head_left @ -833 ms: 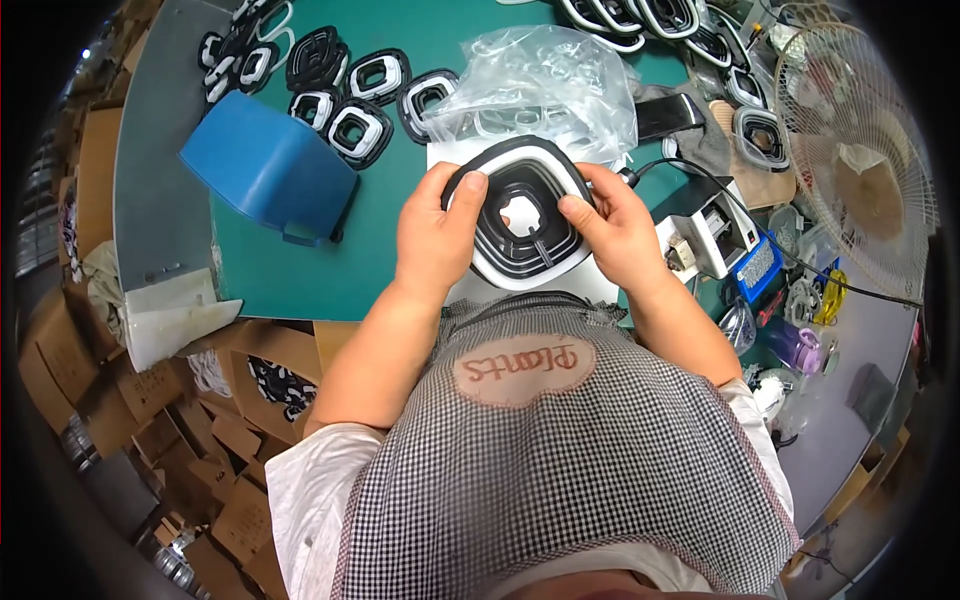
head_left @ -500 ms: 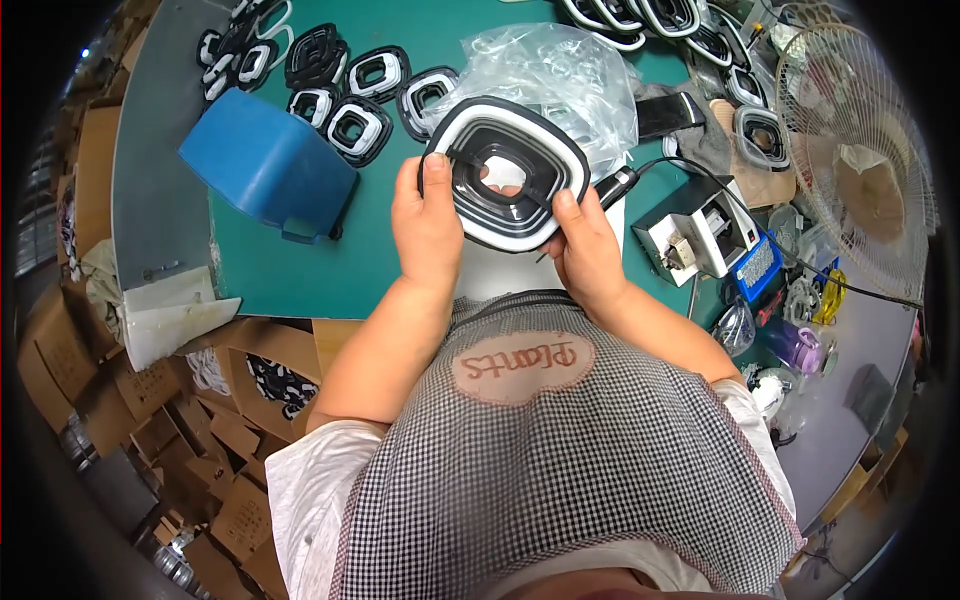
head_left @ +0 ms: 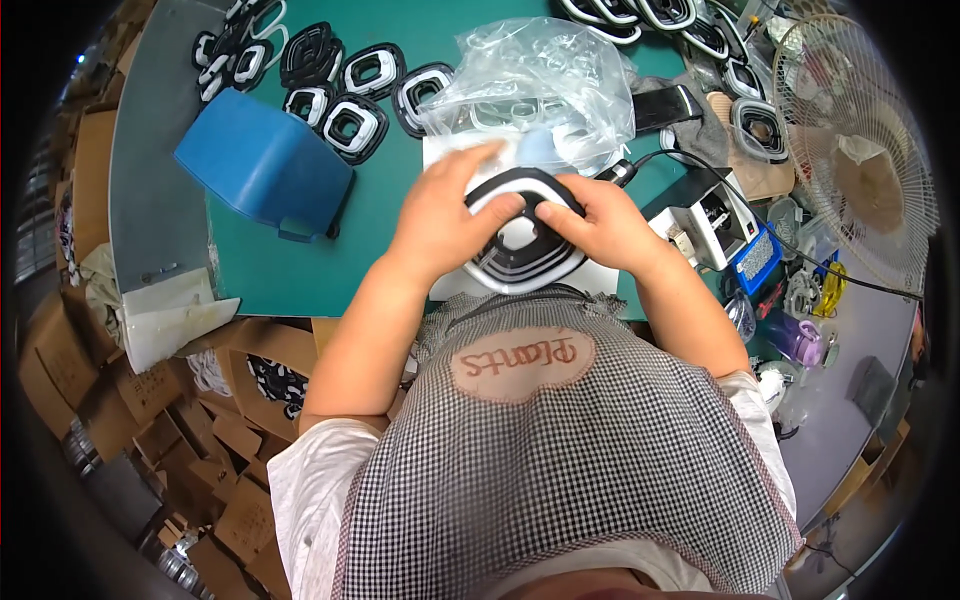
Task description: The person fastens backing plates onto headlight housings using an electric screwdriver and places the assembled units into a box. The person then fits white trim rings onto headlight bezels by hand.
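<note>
A rounded-square, ring-shaped black-and-white part (head_left: 522, 268) with stepped inner ridges is held tilted between my hands, just above the near edge of the green table. My left hand (head_left: 445, 215) has its thumb pressed over the inner rim, while its fingers stretch past the upper left side, blurred by motion. At the upper right, my right hand (head_left: 610, 222) grips the same part, thumb on the inner rim and fingers behind the edge. A white sheet (head_left: 437, 152) lies under the hands, with a crumpled clear plastic bag (head_left: 560, 70) beyond it.
A blue bin (head_left: 265, 165) stands to the left, with several similar ring parts (head_left: 354, 128) behind it. On the right are a black pen-like tool (head_left: 620, 172) on a cord, a white device (head_left: 708, 222), a blue tray (head_left: 757, 257) and a wire-guarded fan (head_left: 850, 150).
The ring part has come down nearer to me and tipped, so its face shows foreshortened. Both thumbs have moved inward, and my left fingers have lifted up and outward.
</note>
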`<state>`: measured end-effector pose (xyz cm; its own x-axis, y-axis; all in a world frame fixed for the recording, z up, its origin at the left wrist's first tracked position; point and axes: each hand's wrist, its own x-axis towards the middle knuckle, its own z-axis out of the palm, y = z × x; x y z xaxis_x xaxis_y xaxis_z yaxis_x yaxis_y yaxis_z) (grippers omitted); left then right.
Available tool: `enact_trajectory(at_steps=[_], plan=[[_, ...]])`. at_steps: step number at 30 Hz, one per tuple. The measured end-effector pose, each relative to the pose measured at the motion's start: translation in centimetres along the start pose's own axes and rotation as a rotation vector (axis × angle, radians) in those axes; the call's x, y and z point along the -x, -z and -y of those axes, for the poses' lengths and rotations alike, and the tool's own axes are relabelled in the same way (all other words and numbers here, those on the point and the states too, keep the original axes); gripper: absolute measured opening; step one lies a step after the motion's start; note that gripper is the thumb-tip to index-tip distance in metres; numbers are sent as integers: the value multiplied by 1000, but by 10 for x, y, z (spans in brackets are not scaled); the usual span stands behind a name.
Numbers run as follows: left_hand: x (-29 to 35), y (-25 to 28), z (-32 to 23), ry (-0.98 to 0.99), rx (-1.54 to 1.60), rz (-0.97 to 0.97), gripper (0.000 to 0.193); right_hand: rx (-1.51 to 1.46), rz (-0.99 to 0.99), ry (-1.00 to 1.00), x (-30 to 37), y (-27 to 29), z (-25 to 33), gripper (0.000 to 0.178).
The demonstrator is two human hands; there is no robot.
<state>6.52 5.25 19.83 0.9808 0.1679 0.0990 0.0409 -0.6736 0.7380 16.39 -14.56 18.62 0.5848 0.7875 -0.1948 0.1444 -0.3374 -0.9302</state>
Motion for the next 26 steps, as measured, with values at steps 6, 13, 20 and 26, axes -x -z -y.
enact_trajectory(at_steps=[6,13,20,26], plan=[[5,-14,8,388,524,-254,33,-460,-138,31,4,-10,-13,45],[21,-32,6,370,535,-323,36,-283,-346,174,7,-23,-10,32],[6,-2,-21,13,121,84,35,187,-17,139,14,-8,8,34],[7,-13,-2,255,370,-275,30,-494,-75,68,15,-13,-11,52]])
